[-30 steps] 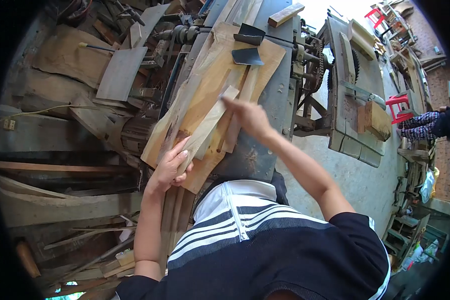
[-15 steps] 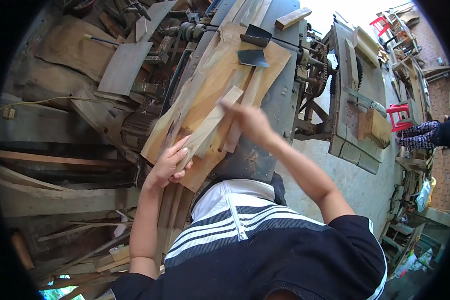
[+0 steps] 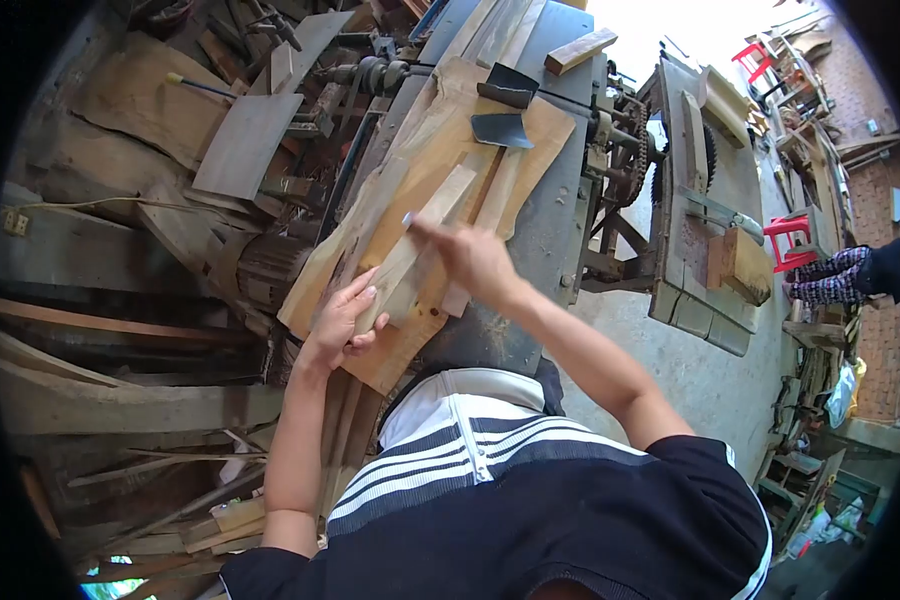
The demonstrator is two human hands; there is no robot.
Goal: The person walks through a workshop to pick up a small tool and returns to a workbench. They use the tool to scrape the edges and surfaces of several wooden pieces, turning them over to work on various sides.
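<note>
The left hand, at the near end of the work, is wrapped around the lower end of a wooden batten, thumb along the top, fingers beneath. The batten slants up and away to the right, above the live-edge slab. Judged by its slim section, it should be light enough for one hand, stiff along its length and hardly fragile; the planed-looking faces may slide a little under dry fingers, and sawn edges could leave splinters. The sound hold is at the lower end, across both long edges, leaving the upper faces free. Beside the batten's middle a small pale piece shows at the fingertips of the other hand; its nature cannot be told. Beneath lies the live-edge slab, broad and presumably much heavier. The right hand, blurred, is curled over the batten; whether it pinches the wood or only the pale piece is unclear. Farther up the slab rest a lower black sheet and an upper black sheet, thin, flexible, probably abrasive paper. At right, the dark metal desk supports the slab
</note>
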